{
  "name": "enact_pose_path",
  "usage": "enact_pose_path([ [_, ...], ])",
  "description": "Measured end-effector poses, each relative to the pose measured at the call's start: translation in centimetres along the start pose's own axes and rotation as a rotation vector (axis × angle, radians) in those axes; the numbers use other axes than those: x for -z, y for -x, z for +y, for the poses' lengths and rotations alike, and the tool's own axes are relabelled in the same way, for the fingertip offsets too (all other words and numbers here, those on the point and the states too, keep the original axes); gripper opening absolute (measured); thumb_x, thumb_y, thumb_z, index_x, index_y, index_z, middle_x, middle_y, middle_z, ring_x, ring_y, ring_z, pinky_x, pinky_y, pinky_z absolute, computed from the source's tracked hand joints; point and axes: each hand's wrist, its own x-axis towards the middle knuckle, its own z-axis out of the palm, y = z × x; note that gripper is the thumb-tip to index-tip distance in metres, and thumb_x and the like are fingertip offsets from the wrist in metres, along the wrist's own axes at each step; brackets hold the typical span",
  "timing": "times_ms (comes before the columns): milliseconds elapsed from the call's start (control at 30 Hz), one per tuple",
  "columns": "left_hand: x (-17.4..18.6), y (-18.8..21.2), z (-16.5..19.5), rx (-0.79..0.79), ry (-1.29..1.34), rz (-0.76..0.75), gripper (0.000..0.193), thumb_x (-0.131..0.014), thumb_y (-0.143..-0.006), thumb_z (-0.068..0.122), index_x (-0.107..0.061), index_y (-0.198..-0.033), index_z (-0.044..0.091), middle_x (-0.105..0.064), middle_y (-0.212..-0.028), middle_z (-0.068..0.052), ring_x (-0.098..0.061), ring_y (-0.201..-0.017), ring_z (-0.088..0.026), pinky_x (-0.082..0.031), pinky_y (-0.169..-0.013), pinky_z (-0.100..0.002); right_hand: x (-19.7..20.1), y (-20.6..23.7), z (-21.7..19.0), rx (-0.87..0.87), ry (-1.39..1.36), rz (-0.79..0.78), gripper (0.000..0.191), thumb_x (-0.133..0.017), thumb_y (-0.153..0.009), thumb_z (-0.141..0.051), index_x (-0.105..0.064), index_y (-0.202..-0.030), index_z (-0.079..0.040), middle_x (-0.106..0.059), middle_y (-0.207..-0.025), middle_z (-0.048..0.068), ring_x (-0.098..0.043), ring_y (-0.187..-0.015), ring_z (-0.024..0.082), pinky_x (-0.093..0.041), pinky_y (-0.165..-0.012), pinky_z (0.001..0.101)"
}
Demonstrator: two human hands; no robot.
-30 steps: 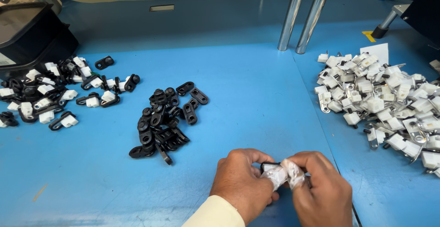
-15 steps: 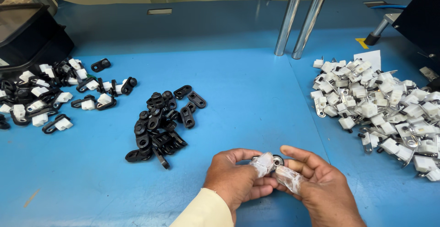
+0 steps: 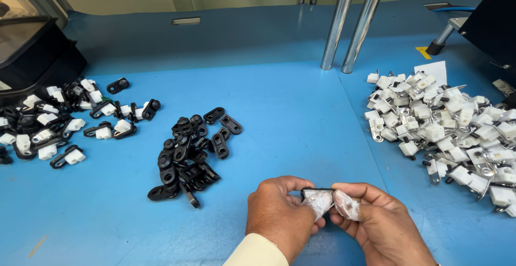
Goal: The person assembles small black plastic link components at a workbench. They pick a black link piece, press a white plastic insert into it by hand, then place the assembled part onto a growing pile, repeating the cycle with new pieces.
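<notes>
My left hand (image 3: pixel 279 215) and my right hand (image 3: pixel 379 225) meet near the front edge of the blue table (image 3: pixel 290 110). Together they pinch a small black plastic part (image 3: pixel 317 192) between thumbs and forefingers. Thin clear finger covers wrap the fingertips that grip it. A pile of loose black plastic clips (image 3: pixel 188 153) lies to the left of my hands. To the right spreads a heap of white plastic pieces with metal tabs (image 3: pixel 451 126). At the far left lie joined black-and-white pieces (image 3: pixel 59 123).
Two shiny metal posts (image 3: pixel 352 24) rise from the table at the back centre. A black case (image 3: pixel 35 51) sits at the back left. A dark machine edge (image 3: pixel 492 19) and its grey foot stand at the back right.
My hands opened apart with the part half a second ago and have closed together again on it. The view has shifted slightly.
</notes>
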Motion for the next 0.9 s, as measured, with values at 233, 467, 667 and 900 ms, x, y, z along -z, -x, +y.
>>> enact_pose_path([
  [233,0.7,0.4,0.9,0.008,-0.143,-0.065,0.032,-0.069,-0.085,-0.001,-0.073,-0.116,0.005,-0.08,-0.084,-0.014,-0.078,-0.068,-0.015,-0.064,-0.064,-0.027,0.7,-0.5,-0.5,-0.057,0.085,-0.142,0.018,-0.064,-0.093,-0.007,-0.075,-0.104,0.002,-0.071,-0.089,0.015,-0.067,-0.078,0.023,-0.059,-0.073,0.0389],
  [467,0.8,0.4,1.7,-0.077,-0.461,-0.091,0.029,-0.075,-0.08,0.004,-0.077,-0.109,0.01,-0.077,-0.093,-0.013,-0.077,-0.082,-0.02,-0.062,-0.079,-0.032,1.0,-1.0,0.1,0.242,0.401,-0.208,0.023,-0.056,-0.085,0.005,-0.07,-0.103,0.003,-0.078,-0.09,0.017,-0.075,-0.068,0.026,-0.064,-0.067,0.0382],
  [667,1.0,-0.6,0.8,-0.132,-0.408,-0.121,0.032,-0.081,-0.081,0.013,-0.075,-0.112,0.013,-0.078,-0.089,-0.011,-0.077,-0.078,-0.017,-0.062,-0.074,-0.03,2.3,-0.6,2.7,0.931,0.954,0.027,0.044,-0.065,-0.08,0.006,-0.08,-0.119,-0.009,-0.083,-0.103,0.004,-0.075,-0.09,0.013,-0.061,-0.08,0.0279],
  [900,0.3,-3.2,-1.3,0.047,0.178,-0.21,0.032,-0.075,-0.095,0.015,-0.071,-0.126,0.009,-0.077,-0.098,-0.01,-0.075,-0.08,-0.014,-0.064,-0.07,-0.026,2.3,-2.1,0.9,0.13,0.241,-0.23,0.039,-0.062,-0.089,0.011,-0.064,-0.127,0.006,-0.081,-0.104,0.022,-0.078,-0.088,0.029,-0.065,-0.081,0.0393],
])
